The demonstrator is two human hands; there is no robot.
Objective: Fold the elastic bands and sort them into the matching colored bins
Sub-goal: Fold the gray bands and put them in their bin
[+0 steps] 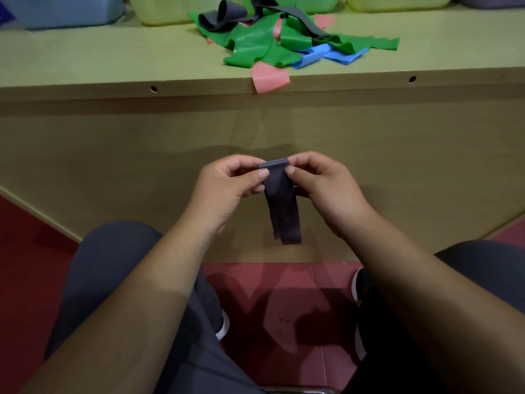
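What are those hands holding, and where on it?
The left hand and right hand pinch a dark grey elastic band by its folded top edge.

Blue bin [71, 11], yellow bin [159, 9] cut by top edge; insides hidden.

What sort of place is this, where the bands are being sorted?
Probably an indoor sorting workstation, perhaps a workshop or training room: a plain wooden bench with plastic bins along its back, a loose pile of coloured elastic bands on it, and a red tiled floor.
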